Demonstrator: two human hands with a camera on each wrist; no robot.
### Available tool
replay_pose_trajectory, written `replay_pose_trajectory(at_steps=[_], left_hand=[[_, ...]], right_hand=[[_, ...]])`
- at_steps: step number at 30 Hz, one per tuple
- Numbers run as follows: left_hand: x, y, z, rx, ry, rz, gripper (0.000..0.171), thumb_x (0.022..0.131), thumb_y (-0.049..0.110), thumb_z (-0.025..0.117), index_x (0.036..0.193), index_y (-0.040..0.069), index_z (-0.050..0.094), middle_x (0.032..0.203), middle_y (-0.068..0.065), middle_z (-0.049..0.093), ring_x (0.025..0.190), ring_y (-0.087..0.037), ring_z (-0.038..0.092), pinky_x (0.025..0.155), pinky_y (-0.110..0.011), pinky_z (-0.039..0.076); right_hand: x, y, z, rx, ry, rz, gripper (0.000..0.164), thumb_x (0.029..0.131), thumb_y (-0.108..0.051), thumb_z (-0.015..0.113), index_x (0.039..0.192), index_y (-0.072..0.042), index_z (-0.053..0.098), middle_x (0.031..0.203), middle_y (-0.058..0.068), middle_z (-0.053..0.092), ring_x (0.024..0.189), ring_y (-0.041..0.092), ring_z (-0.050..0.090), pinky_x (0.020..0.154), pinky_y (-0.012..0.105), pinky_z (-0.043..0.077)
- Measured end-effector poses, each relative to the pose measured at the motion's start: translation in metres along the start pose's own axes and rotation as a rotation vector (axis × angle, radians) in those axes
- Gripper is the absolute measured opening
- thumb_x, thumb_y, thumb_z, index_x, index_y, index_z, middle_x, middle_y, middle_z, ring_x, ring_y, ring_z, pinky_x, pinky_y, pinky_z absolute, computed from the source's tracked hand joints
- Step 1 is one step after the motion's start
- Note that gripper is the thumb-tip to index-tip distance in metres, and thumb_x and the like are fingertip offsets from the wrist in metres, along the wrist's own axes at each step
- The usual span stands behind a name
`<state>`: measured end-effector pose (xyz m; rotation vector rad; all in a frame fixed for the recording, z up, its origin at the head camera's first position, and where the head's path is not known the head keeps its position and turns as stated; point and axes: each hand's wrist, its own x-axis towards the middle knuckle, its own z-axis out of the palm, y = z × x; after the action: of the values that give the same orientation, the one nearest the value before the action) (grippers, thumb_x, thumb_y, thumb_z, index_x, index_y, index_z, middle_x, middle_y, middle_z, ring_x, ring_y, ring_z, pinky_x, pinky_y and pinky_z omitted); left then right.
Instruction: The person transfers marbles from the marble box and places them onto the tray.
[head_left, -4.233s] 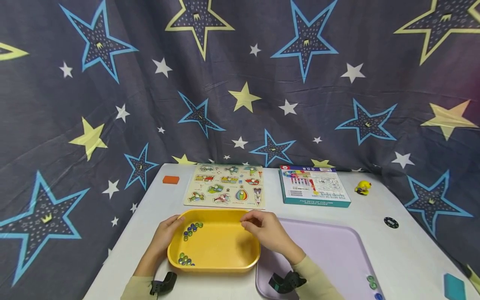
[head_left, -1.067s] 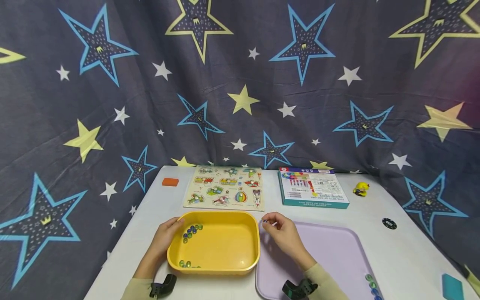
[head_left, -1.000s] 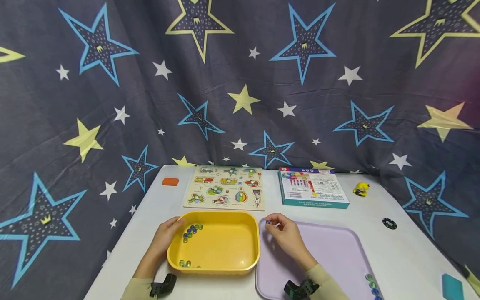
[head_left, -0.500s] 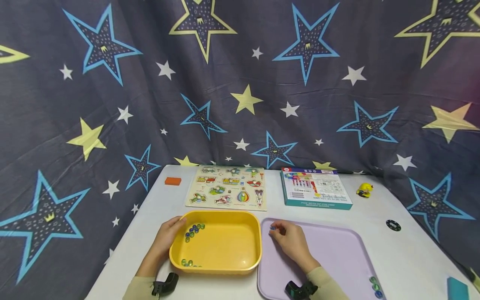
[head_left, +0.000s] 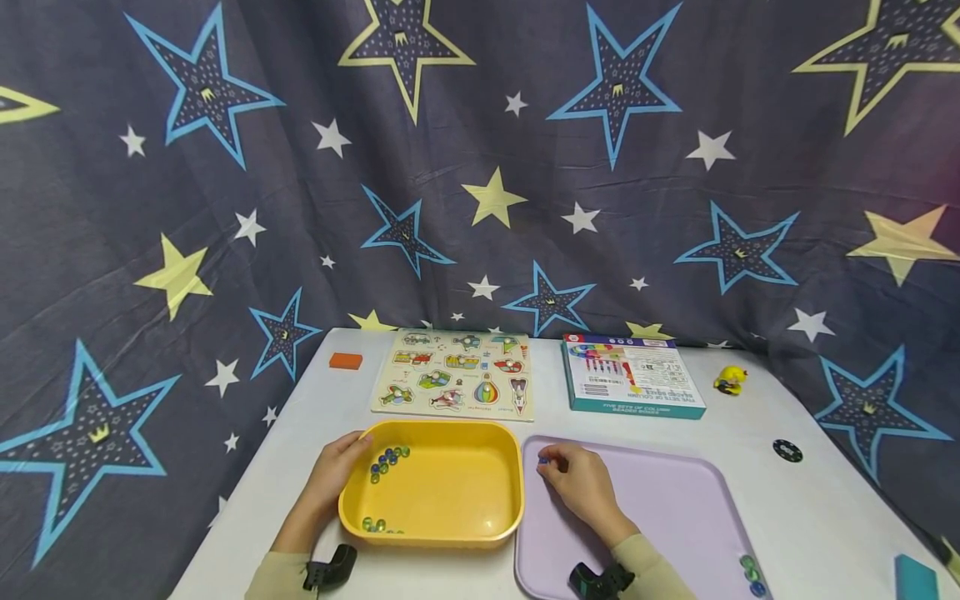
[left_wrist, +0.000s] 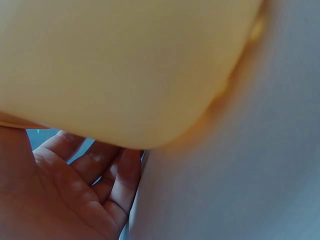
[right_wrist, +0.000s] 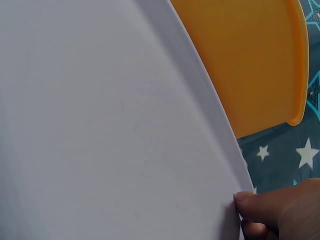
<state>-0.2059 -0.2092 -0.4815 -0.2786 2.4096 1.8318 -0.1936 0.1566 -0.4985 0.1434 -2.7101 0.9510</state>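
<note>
My left hand [head_left: 334, 471] grips the yellow bin [head_left: 450, 492] at its left rim, thumb over the edge. In the left wrist view its fingers [left_wrist: 95, 165] are bent beside the bin's outer wall. Green and blue marbles [head_left: 384, 463] lie against the bin's left side, and more marbles [head_left: 375, 525] sit at its front left. My right hand [head_left: 581, 483] pinches a blue marble [head_left: 543, 460] over the far left corner of the lilac tray [head_left: 637, 508]. In the right wrist view, its thumb [right_wrist: 260, 206] is right at the tray's rim and the marble is hidden.
Several marbles [head_left: 750, 575] line the tray's right edge. Behind stand a picture puzzle board [head_left: 453, 375] and a teal-edged box [head_left: 633, 379]. An orange block [head_left: 346, 361], yellow toy figure [head_left: 730, 380], black chip [head_left: 787, 451] and teal block [head_left: 915, 577] lie around the table.
My right hand has moved right from the bin's edge to the tray's corner, with a blue marble now showing in its fingertips. Fewer marbles show at the bin's front left. My left hand stays.
</note>
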Motion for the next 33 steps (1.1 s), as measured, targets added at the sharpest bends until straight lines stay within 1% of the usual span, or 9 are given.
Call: replay_pose_trajectory(at_steps=[10, 13, 15, 18, 22, 25, 27, 30, 33], left_hand=[[0.000, 0.000, -0.001, 0.005, 0.000, 0.002, 0.045, 0.088, 0.045, 0.050, 0.118, 0.012, 0.058, 0.110, -0.006, 0.060, 0.093, -0.019, 0.055, 0.085, -0.032, 0.046], [0.000, 0.001, -0.001, -0.002, 0.001, 0.001, 0.045, 0.088, 0.045, 0.051, 0.118, 0.012, 0.058, 0.111, -0.006, 0.060, 0.094, -0.019, 0.055, 0.086, -0.032, 0.046], [-0.001, 0.001, -0.001, -0.014, -0.002, 0.003, 0.045, 0.088, 0.044, 0.051, 0.117, 0.011, 0.059, 0.111, -0.007, 0.060, 0.094, -0.019, 0.055, 0.086, -0.032, 0.046], [-0.001, 0.002, -0.001, -0.023, -0.003, 0.014, 0.045, 0.088, 0.043, 0.052, 0.117, 0.010, 0.059, 0.112, -0.008, 0.060, 0.094, -0.019, 0.054, 0.087, -0.033, 0.045], [-0.002, 0.003, 0.000, -0.035, -0.010, 0.025, 0.046, 0.087, 0.044, 0.053, 0.116, 0.009, 0.059, 0.111, -0.008, 0.060, 0.095, -0.020, 0.054, 0.086, -0.031, 0.045], [-0.002, 0.003, 0.000, -0.041, -0.010, 0.033, 0.047, 0.086, 0.045, 0.054, 0.116, 0.009, 0.060, 0.111, -0.009, 0.060, 0.095, -0.020, 0.054, 0.084, -0.028, 0.045], [-0.002, 0.003, 0.000, -0.037, -0.006, 0.031, 0.046, 0.086, 0.045, 0.054, 0.115, 0.009, 0.060, 0.110, -0.008, 0.060, 0.094, -0.019, 0.054, 0.082, -0.026, 0.045], [-0.002, 0.002, -0.001, -0.029, -0.001, 0.025, 0.044, 0.087, 0.043, 0.053, 0.115, 0.010, 0.060, 0.110, -0.008, 0.060, 0.093, -0.019, 0.054, 0.081, -0.025, 0.045], [-0.001, 0.001, -0.001, -0.026, -0.002, 0.015, 0.042, 0.088, 0.042, 0.052, 0.115, 0.011, 0.060, 0.109, -0.007, 0.060, 0.093, -0.019, 0.054, 0.081, -0.026, 0.045]], right_hand=[[0.000, -0.001, -0.002, 0.042, -0.014, 0.006, 0.016, 0.070, -0.016, 0.076, 0.084, -0.017, 0.069, 0.062, -0.013, 0.050, 0.059, 0.006, 0.045, 0.055, 0.022, 0.037], [0.001, -0.002, -0.005, 0.080, -0.007, 0.015, 0.018, 0.070, -0.013, 0.076, 0.087, -0.015, 0.070, 0.063, -0.012, 0.053, 0.058, 0.005, 0.047, 0.055, 0.020, 0.039], [0.001, -0.004, -0.008, 0.117, 0.005, 0.023, 0.018, 0.071, -0.012, 0.074, 0.089, -0.013, 0.070, 0.064, -0.010, 0.054, 0.057, 0.006, 0.047, 0.052, 0.020, 0.040], [0.002, -0.012, -0.015, 0.183, 0.026, 0.036, 0.015, 0.075, -0.011, 0.072, 0.090, -0.012, 0.070, 0.065, -0.008, 0.057, 0.055, 0.007, 0.048, 0.049, 0.020, 0.040], [0.003, -0.033, -0.022, 0.290, 0.019, 0.045, 0.010, 0.080, -0.013, 0.068, 0.089, -0.016, 0.070, 0.067, -0.008, 0.058, 0.055, 0.011, 0.048, 0.048, 0.021, 0.040], [0.005, -0.055, -0.025, 0.355, -0.012, 0.018, 0.009, 0.082, -0.013, 0.066, 0.089, -0.017, 0.069, 0.069, -0.008, 0.058, 0.057, 0.013, 0.048, 0.048, 0.021, 0.040], [0.005, -0.071, -0.025, 0.385, -0.046, -0.020, 0.010, 0.082, -0.013, 0.066, 0.089, -0.020, 0.069, 0.071, -0.009, 0.058, 0.057, 0.013, 0.048, 0.047, 0.021, 0.040], [0.006, -0.093, -0.020, 0.403, -0.122, -0.105, 0.011, 0.084, -0.015, 0.065, 0.089, -0.024, 0.068, 0.074, -0.011, 0.060, 0.056, 0.010, 0.048, 0.047, 0.021, 0.041], [0.006, -0.113, -0.012, 0.385, -0.235, -0.211, 0.009, 0.085, -0.019, 0.064, 0.091, -0.025, 0.067, 0.077, -0.013, 0.061, 0.056, 0.007, 0.048, 0.048, 0.020, 0.041]])
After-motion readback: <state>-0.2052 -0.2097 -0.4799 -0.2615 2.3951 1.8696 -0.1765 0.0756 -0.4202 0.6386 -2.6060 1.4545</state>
